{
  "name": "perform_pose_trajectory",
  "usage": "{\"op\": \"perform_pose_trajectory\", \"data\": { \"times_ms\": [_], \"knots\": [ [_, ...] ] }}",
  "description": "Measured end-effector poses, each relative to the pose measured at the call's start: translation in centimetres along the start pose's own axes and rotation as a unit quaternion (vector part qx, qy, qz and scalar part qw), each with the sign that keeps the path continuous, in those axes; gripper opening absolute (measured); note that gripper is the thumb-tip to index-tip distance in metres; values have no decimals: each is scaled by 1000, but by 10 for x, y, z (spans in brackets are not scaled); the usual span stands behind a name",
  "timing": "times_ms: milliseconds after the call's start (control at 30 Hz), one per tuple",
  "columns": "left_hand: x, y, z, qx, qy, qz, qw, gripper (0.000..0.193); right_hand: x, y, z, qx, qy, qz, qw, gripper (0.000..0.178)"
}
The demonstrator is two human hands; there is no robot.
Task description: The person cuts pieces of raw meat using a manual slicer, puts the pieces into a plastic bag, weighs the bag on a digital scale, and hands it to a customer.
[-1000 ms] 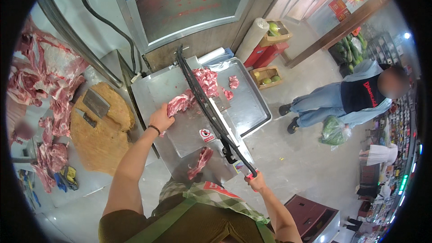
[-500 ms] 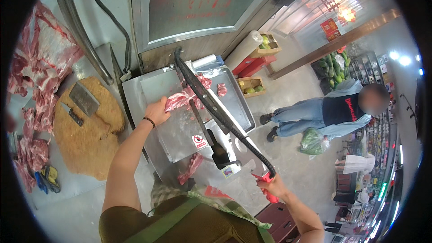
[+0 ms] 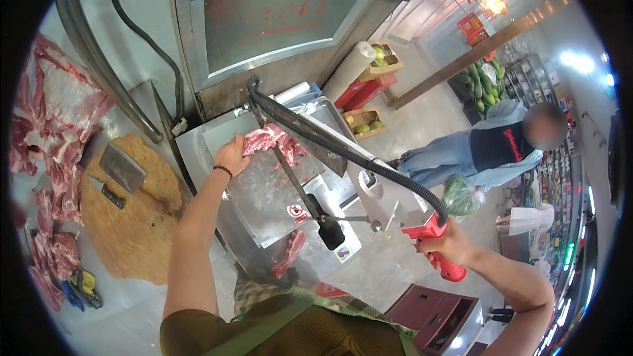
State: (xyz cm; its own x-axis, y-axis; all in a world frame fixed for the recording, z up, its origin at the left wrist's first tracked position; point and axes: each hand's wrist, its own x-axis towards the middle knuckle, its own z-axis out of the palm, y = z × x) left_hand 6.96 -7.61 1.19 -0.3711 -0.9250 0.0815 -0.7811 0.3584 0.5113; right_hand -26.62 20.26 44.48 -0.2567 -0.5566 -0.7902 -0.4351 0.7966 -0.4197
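My left hand [image 3: 231, 156] is closed around the near end of a piece of raw meat with bone [image 3: 262, 138]. That meat lies on the steel bed [image 3: 254, 201] of a hinged lever cutter, across a dark bar [image 3: 293, 180]. My right hand [image 3: 448, 244] wraps round the red grip [image 3: 453, 271] at the end of the cutter's metal arm [image 3: 389, 198]. This arm, with a ribbed black hose [image 3: 402, 178] along it, is raised above the bed and hides part of the tray behind. A smaller strip of meat [image 3: 289, 254] lies at the bed's near side.
To the left, a cleaver [image 3: 122, 167] and a small knife [image 3: 107, 192] lie on a round wooden chopping block [image 3: 142, 237]. Large cuts of meat [image 3: 62, 92] lie beyond it. At right a person [image 3: 488, 145] stands near a green bag [image 3: 463, 194]. Fruit boxes [image 3: 364, 123] stand behind the cutter.
My right hand has moved right and slightly up, swinging the cutter's arm up off the bed. My left hand has stayed on the meat, shifting only slightly. The view has shifted a little.
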Motion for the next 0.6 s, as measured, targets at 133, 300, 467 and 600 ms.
{"op": "perform_pose_trajectory", "data": {
  "times_ms": [133, 300, 467, 600],
  "knots": [
    [-8, 1, 3, -6, -23, -23, 999, 46, 7, 17, 2, 7, -7, 1, 1000, 14],
    [-16, 10, -7, 2, -59, -53, 997, 44, 40, 96, 27, 6, 13, -7, 1000, 17],
    [-16, 45, -12, 44, -96, -70, 992, 46, 100, 208, 68, 21, 30, -54, 998, 22],
    [-20, 50, -4, 50, -83, -89, 991, 46, 164, 291, 106, 29, 54, -74, 995, 25]
  ]
}}
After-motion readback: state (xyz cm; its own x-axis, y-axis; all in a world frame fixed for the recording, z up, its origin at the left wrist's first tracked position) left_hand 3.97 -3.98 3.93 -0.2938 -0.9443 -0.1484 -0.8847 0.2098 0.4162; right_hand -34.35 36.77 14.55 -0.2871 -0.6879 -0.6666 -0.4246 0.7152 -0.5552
